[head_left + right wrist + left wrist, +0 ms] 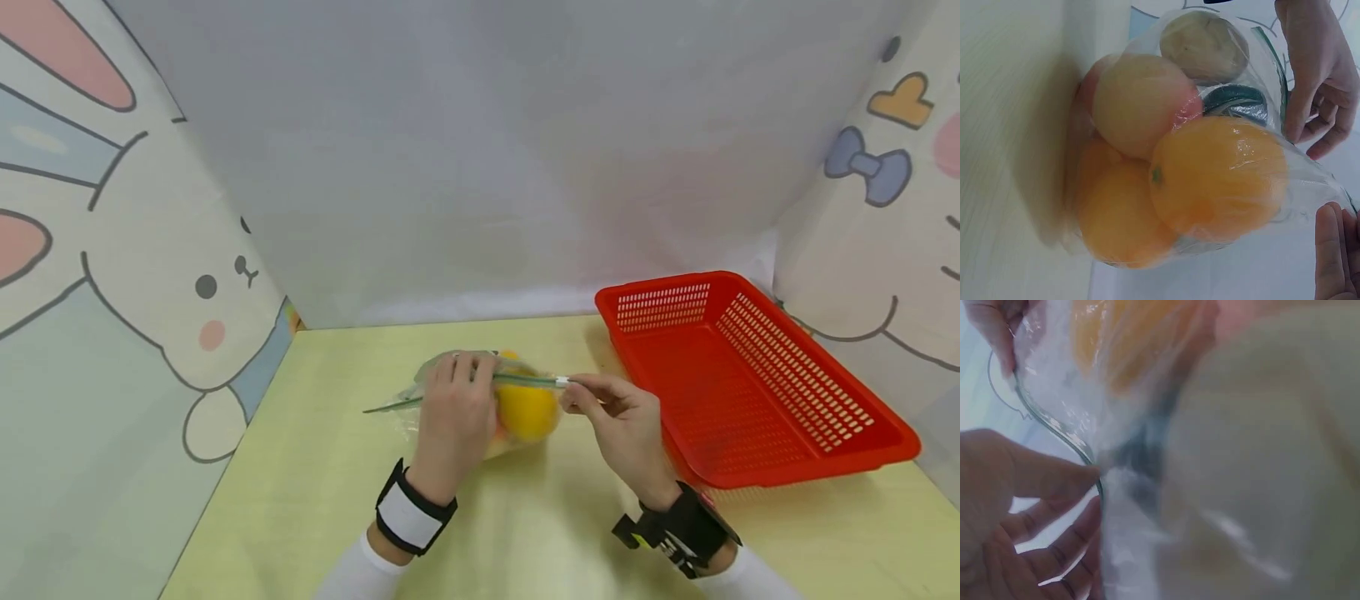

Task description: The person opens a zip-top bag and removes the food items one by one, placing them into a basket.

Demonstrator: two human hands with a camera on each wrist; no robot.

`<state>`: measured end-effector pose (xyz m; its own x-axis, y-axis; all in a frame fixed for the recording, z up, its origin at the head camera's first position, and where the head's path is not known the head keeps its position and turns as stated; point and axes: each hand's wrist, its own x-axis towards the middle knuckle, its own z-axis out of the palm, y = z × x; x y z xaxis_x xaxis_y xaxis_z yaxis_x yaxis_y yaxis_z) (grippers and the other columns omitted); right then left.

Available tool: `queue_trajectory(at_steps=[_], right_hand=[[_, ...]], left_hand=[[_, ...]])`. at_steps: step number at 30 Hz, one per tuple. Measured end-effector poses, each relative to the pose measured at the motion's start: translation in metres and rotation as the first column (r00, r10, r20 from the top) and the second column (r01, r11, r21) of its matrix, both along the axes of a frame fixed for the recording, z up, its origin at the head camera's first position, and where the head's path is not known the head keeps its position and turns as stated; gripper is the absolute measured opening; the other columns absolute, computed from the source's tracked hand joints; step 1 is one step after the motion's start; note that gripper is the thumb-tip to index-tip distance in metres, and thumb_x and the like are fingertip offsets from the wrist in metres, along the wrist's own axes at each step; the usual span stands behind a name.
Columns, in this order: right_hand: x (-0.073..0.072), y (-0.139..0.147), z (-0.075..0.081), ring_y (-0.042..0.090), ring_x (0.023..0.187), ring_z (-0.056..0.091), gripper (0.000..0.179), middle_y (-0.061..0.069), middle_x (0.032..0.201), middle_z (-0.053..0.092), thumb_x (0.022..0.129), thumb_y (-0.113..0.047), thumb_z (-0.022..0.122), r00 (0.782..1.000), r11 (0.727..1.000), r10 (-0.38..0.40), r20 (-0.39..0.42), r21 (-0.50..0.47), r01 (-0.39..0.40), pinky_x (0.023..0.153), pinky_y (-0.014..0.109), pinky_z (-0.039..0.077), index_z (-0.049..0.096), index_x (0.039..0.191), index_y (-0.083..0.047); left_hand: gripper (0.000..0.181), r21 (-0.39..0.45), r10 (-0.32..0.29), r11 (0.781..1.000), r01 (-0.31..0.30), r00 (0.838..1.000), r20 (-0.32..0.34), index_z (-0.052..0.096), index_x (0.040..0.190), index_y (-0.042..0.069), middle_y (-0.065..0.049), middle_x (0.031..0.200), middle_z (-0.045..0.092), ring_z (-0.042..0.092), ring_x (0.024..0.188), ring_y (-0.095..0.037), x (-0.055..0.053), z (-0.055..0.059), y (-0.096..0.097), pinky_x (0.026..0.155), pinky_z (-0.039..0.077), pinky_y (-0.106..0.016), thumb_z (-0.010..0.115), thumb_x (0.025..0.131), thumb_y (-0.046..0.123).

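Note:
A clear zip bag point(1313, 187) with a green seal strip point(525, 380) stands on the table, filled with produce. Inside, the right wrist view shows oranges point(1219, 178), a pale pink-and-yellow round fruit point(1141, 103), a tan potato-like item point(1204, 47) and something dark green point(1235, 103), partly covered. My left hand point(459, 408) pinches the seal strip between thumb and fingers near its middle. At the strip's right end, by the white slider point(562, 382), my right hand point(622, 425) pinches with thumb and index finger.
To the right, a red perforated plastic basket point(712, 392) rests on the pale yellow table point(315, 500), close beside my right hand. A plain pale wall point(480, 167) stands behind, with cartoon-printed panels point(165, 250) at both sides.

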<state>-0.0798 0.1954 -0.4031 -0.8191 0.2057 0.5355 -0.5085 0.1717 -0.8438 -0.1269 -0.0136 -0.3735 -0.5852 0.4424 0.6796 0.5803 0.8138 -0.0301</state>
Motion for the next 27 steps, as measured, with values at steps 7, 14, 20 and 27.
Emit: queue_trajectory(at_steps=[7,14,20,27], right_hand=[[-0.005,-0.003,-0.001,0.005,0.074,0.075,0.013,-0.011,0.09,0.078,0.093,0.015,0.068,1.0,0.999,-0.018,-0.001,-0.046,0.018,0.073,0.022,0.064,0.073,0.104,0.014],[-0.009,-0.001,-0.002,0.002,0.073,0.075,0.012,-0.015,0.09,0.079,0.091,0.017,0.068,0.998,0.998,-0.046,-0.053,-0.048,0.043,0.071,0.021,0.063,0.073,0.101,0.016],[-0.006,0.0,-0.002,0.003,0.074,0.075,0.011,-0.02,0.092,0.077,0.093,0.015,0.066,0.998,0.998,-0.061,0.002,-0.013,0.061,0.074,0.019,0.063,0.073,0.102,0.015],[-0.005,0.002,0.003,0.001,0.072,0.074,0.011,-0.021,0.089,0.075,0.092,0.016,0.067,0.996,0.996,-0.087,0.027,0.033,0.086,0.075,0.019,0.063,0.074,0.1,0.013]], left_hand=[[0.025,-0.028,-0.191,0.981,0.191,0.981,-0.019,0.077,0.114,0.012,-0.004,0.104,0.073,0.066,0.099,-0.023,0.009,0.004,0.021,0.091,0.056,-0.035,0.08,0.09,0.016],[0.023,-0.036,-0.257,0.966,0.256,0.966,-0.011,0.079,0.116,0.015,0.0,0.099,0.07,0.062,0.092,-0.018,0.008,0.007,0.037,0.084,0.052,-0.029,0.072,0.101,0.031],[0.013,-0.021,-0.283,0.959,0.284,0.959,0.027,0.077,0.106,0.013,-0.001,0.091,0.068,0.06,0.083,-0.017,0.004,0.007,0.042,0.076,0.053,-0.024,0.071,0.102,0.023],[0.011,0.069,-0.304,0.952,0.299,0.949,0.081,0.076,0.101,0.011,-0.002,0.088,0.066,0.06,0.083,-0.018,0.003,0.005,0.037,0.077,0.056,-0.023,0.072,0.099,0.022]])
